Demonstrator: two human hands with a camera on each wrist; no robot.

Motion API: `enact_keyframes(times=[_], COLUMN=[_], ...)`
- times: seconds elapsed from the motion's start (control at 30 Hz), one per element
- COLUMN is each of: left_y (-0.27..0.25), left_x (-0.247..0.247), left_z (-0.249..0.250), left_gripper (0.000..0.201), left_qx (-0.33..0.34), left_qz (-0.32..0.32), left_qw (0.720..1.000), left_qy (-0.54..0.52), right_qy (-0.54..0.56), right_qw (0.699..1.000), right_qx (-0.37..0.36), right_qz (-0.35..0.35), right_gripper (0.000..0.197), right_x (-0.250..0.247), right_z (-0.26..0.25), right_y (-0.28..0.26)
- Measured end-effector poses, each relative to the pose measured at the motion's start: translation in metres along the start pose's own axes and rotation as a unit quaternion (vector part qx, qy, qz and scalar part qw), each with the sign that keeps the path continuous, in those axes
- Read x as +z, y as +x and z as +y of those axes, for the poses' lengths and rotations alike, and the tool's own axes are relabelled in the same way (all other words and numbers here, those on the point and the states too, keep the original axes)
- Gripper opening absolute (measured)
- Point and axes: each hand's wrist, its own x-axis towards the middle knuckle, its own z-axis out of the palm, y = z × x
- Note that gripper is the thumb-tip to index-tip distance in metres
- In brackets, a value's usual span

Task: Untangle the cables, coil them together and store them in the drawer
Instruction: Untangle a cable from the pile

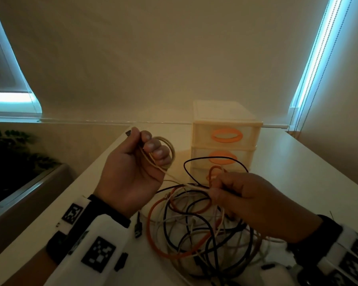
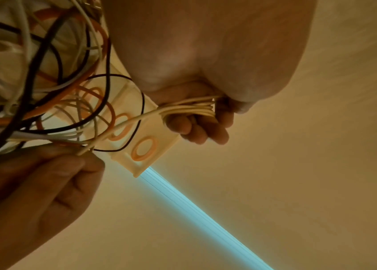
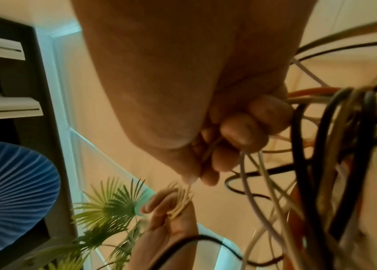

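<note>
The left hand (image 1: 132, 168) was raised above the desk (image 1: 298, 166), its fingers curled around a small coil of beige cable (image 1: 165, 150) wound in several turns, with a dark plug (image 1: 128, 133) projecting above the fist. From this coil a single beige strand ran down and across to the right hand (image 1: 250, 201), whose thumb and fingertips pinched it just where it left the tangle, apparently to keep the strand taut and guide it while it was drawn free. The tangle of cables (image 1: 194, 228) lay on the desk beneath and in front of both hands: orange (image 1: 153, 211), black (image 1: 213, 161) and white (image 1: 163, 226) strands were looped through one another, and a black USB plug (image 1: 138, 229) rested at the heap's left edge. One black loop arched up in front of the drawer unit (image 1: 225, 141), a pale three-drawer box with orange oval handles, standing at the back of the desk just beyond the heap; all three drawers appeared shut. Judged from this arrangement, only the beige cable was partly coiled, so the task was at an early stage. A potted palm (image 3: 113, 204) stood off to the left of the desk.
</note>
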Motion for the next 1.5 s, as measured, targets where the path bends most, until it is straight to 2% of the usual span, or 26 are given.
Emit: enact_keyframes(times=[0.1,0.17,0.2,0.27,0.33,0.4,0.47,0.57,0.63,0.7,0.8,0.87,0.93,1.0,1.03,1.1,1.13,1.2,1.27,1.3,1.4,1.43,1.5], left_y=[-0.001,-0.002,-0.002,-0.001,0.000,0.001,0.001,-0.001,-0.005,-0.014,-0.026,-0.026,-0.019,-0.012,-0.009,-0.004,-0.004,-0.006,-0.004,-0.003,-0.004,-0.004,-0.004], left_x=[0.000,0.001,0.002,0.001,-0.002,-0.003,-0.003,-0.004,-0.001,0.004,0.010,0.008,0.003,0.004,0.004,0.001,-0.001,-0.002,-0.002,-0.003,-0.002,-0.002,-0.002], left_z=[0.000,-0.004,-0.004,0.000,0.007,0.012,0.014,0.012,0.005,-0.010,-0.035,-0.042,-0.037,-0.027,-0.022,-0.019,-0.020,-0.024,-0.027,-0.027,-0.019,-0.018,-0.020], left_gripper=[0.040,0.040,0.040,0.041,0.043,0.043,0.042,0.045,0.044,0.039,0.037,0.038,0.039,0.043,0.045,0.047,0.047,0.046,0.044,0.043,0.041,0.041,0.041], left_qx=[0.001,-0.007,-0.007,0.008,0.032,0.040,0.027,-0.014,-0.093,-0.171,-0.241,-0.246,-0.209,-0.166,-0.145,-0.102,-0.083,-0.071,-0.074,-0.071,-0.060,-0.059,-0.066], left_qz=[-0.003,-0.014,-0.015,-0.001,0.020,0.024,0.011,-0.029,-0.112,-0.183,-0.236,-0.231,-0.213,-0.204,-0.183,-0.096,-0.063,-0.043,-0.022,-0.016,-0.042,-0.050,-0.058], left_qw=[1.000,0.999,0.999,1.000,0.999,0.999,0.999,0.999,0.989,0.963,0.914,0.917,0.943,0.965,0.972,0.990,0.994,0.997,0.997,0.997,0.997,0.997,0.996], left_qy=[0.014,0.032,0.035,0.028,0.012,-0.007,-0.018,-0.018,0.001,0.100,0.224,0.214,0.145,0.019,-0.019,0.003,0.016,0.007,-0.004,-0.004,-0.005,-0.003,0.006], right_qy=[-0.049,-0.030,-0.002,0.051,0.067,0.035,0.000,-0.043,-0.070,-0.082,-0.026,0.037,0.095,0.071,0.047,0.008,-0.015,-0.057,-0.077,-0.074,-0.032,-0.032,-0.059], right_qw=[0.988,0.982,0.986,0.998,0.995,0.994,0.994,0.994,0.987,0.977,0.972,0.969,0.972,0.981,0.986,0.996,0.998,0.995,0.991,0.993,0.997,0.997,0.995], right_qx=[0.017,-0.004,-0.013,0.000,0.030,0.047,0.068,0.105,0.112,0.106,0.045,-0.010,-0.056,-0.107,-0.114,-0.077,-0.054,-0.031,-0.051,-0.065,-0.072,-0.071,-0.070], right_qz=[0.145,0.187,0.168,0.048,-0.062,-0.093,-0.085,0.000,0.088,0.164,0.230,0.244,0.209,0.147,0.111,0.044,0.038,0.078,0.093,0.071,-0.028,-0.028,0.033], right_gripper=[0.018,0.017,0.016,0.017,0.020,0.022,0.028,0.029,0.028,0.027,0.022,0.016,0.010,0.016,0.020,0.019,0.016,0.014,0.016,0.015,0.013,0.014,0.012], right_x=[-0.004,-0.004,-0.004,-0.008,-0.013,-0.016,-0.018,-0.021,-0.024,-0.024,-0.016,-0.008,-0.002,0.001,0.001,0.002,0.002,0.002,0.004,0.005,0.009,0.008,0.006], right_z=[0.014,0.013,0.011,0.006,0.004,0.005,0.007,0.013,0.014,0.011,-0.004,-0.016,-0.025,-0.026,-0.023,-0.012,-0.005,0.005,0.005,0.002,-0.006,-0.005,0.002], right_y=[0.007,0.008,0.008,0.004,0.001,0.002,0.003,0.006,0.008,0.010,0.009,0.006,0.001,-0.004,-0.005,-0.003,-0.002,0.001,0.000,0.000,-0.002,-0.002,0.001])
